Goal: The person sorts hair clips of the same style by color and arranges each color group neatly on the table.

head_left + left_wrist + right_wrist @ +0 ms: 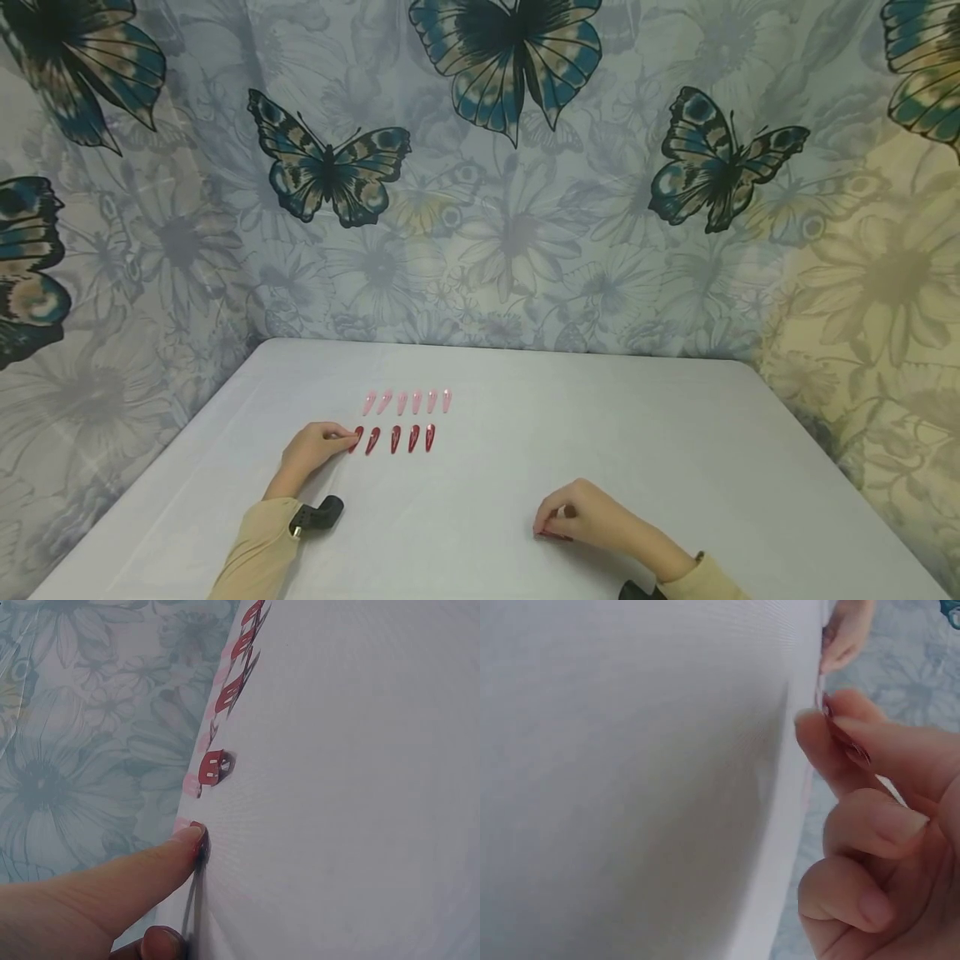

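Observation:
On the white table, a row of pink hair clips (416, 403) lies behind a row of red hair clips (395, 439). My left hand (315, 450) is at the left end of the red row. Its fingertips pinch the leftmost red hair clip (199, 838), partly covering it in the left wrist view. To the right and closer to me, my right hand (588, 517) holds another red hair clip (847, 742) between thumb and index finger, low over the table. The other fingers of that hand curl in towards the palm.
The white table (637, 425) runs back to a hanging cloth (517, 242) printed with butterflies and flowers, which also surrounds both sides. A black wrist device (318, 514) sits on my left sleeve, and another (637, 590) shows at my right wrist.

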Demonstrator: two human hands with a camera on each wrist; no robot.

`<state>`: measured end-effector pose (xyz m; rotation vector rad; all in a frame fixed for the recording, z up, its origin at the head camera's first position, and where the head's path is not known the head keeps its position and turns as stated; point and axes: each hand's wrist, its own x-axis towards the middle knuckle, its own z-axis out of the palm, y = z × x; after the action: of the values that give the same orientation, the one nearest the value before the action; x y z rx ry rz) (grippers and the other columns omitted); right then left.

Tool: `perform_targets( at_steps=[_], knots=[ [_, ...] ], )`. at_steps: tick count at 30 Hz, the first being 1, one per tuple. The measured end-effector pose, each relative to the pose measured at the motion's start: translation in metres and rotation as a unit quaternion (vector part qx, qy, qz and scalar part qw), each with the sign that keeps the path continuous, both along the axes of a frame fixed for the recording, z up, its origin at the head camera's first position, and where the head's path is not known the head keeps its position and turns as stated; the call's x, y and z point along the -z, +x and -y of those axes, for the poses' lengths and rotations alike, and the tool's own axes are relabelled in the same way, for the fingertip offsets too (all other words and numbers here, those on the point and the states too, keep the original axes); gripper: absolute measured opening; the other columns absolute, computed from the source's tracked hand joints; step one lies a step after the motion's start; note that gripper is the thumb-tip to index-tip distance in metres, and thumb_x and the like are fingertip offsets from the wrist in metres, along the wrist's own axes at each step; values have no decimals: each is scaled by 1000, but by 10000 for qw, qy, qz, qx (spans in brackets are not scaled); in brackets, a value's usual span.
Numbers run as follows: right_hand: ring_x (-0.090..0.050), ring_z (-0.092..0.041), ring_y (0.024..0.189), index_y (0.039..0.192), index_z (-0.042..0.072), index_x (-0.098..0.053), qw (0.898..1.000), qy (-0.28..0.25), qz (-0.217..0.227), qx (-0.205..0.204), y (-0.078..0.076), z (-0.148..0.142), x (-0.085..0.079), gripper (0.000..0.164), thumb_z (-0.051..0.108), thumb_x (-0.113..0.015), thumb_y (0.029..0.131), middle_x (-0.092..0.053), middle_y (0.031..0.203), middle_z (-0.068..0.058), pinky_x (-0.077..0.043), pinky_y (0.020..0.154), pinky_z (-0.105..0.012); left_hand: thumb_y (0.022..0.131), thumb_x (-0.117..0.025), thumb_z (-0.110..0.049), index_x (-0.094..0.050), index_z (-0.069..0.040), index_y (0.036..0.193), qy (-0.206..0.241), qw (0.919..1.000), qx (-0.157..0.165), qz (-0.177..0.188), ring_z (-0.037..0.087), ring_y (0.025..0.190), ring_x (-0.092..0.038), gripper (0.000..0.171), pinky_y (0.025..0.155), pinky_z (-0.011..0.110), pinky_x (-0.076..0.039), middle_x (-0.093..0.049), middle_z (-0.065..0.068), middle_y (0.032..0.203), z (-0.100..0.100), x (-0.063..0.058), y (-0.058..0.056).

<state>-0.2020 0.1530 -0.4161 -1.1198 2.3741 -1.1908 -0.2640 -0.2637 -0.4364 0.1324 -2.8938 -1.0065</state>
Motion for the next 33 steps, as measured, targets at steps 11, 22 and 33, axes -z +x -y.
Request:
perform_targets(
  at_steps=[11,22,33],
  knots=[
    [-30,-4,35,85,11,-71,9936,-59,682,903,-10,5,-4,8,10,-65,81,-64,77,6,-30,34,-18,76,-69,-27,-68,-9,76,-16,10000,-5,12,18,65,-43,18,60,33,-34,-55,0,72,1,-1,0],
    [-33,-10,37,93,2,-68,9880,-520,804,1215,-41,20,-17,17,11,-67,79,-67,82,-4,-31,35,-23,76,-70,-27,-68,-9,76,39,10000,11,-24,17,65,-42,18,61,32,-34,-55,0,71,-2,0,1],
    [-29,-7,38,90,7,-70,9781,-318,346,2028,-72,54,-27,13,13,-68,78,-66,74,-1,-27,38,-22,77,-70,-28,-68,-9,76,31,9999,94,-24,18,67,-44,19,62,34,-35,-58,2,76,1,0,1]
  ],
)
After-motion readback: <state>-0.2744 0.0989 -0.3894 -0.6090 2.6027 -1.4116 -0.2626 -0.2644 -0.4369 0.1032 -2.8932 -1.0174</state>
